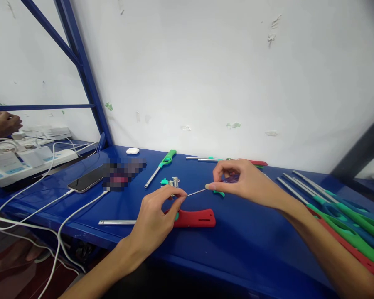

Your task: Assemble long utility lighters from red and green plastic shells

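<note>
Between my two hands runs the thin metal shaft of what looks like a screwdriver (pixel 197 192). My right hand (pixel 237 180) is closed round it, and part of a dark purple handle shows inside the fingers. My left hand (pixel 158 211) pinches the shaft's far end between thumb and forefinger; the tip is hidden. Below and partly behind the left hand lies a red lighter (pixel 196 218) with a long metal tube, flat on the table. Small metal and teal parts (pixel 174 182) sit just beyond the left hand. A teal piece (pixel 219 194) lies under the right hand.
A green long lighter (pixel 168 158) lies at the back, more lighters (pixel 252 162) by the wall. Several green, blue and red ones (pixel 339 220) fill the right side. Left are a phone (pixel 90 178), white cables (pixel 59 228), a power strip (pixel 34 162) and another person's hand (pixel 4 123).
</note>
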`<state>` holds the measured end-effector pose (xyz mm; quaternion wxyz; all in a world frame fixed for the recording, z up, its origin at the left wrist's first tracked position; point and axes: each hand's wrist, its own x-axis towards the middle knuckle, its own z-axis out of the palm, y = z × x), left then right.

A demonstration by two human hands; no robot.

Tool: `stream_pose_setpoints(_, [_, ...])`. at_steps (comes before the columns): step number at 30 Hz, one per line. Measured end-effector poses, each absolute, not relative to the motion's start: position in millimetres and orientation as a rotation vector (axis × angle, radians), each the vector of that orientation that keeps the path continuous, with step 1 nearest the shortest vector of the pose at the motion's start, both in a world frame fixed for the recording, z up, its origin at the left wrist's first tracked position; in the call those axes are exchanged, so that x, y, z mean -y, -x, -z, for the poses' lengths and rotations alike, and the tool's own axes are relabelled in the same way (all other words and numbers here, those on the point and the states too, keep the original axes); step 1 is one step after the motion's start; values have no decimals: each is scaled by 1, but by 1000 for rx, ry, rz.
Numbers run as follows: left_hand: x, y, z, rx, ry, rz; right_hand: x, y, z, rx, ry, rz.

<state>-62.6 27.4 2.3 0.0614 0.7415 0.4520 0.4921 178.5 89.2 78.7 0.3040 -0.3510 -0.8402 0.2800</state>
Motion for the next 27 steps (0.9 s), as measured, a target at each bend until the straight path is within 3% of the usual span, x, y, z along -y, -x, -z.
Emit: stream_pose_setpoints(27, [-28, 62, -3, -1394, -2198, -1511, -92, -174, -74, 2213, 888, -733])
